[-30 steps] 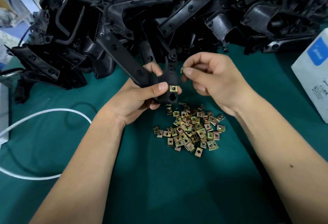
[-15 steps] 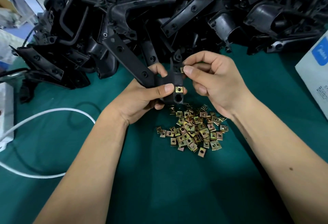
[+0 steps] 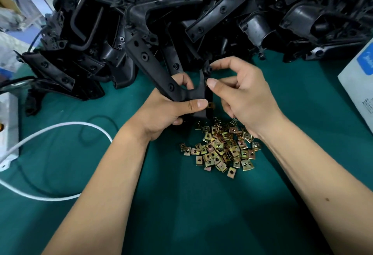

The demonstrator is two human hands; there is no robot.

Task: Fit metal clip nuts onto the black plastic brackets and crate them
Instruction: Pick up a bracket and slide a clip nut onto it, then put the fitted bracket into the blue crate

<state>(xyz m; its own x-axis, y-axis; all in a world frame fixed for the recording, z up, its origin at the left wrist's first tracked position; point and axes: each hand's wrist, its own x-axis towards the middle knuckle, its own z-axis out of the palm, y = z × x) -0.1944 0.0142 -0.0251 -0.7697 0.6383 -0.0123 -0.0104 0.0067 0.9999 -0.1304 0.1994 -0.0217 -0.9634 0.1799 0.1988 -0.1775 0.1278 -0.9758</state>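
Note:
My left hand grips a black plastic bracket above the green table, thumb laid across its lower end. One brass clip nut sits on the bracket's lower tab, just right of that thumb. My right hand pinches a second clip nut against the bracket's upright tab; only a sliver of it shows at my thumb tip. A loose pile of clip nuts lies on the cloth below both hands.
A big heap of black brackets fills the back of the table. A white cable and a white device lie at left. A white box with a blue label stands at the right edge.
The bracket has turned in my left hand, so the fitted nut now shows edge-on. My right hand has pressed its nut in against the upright tab.

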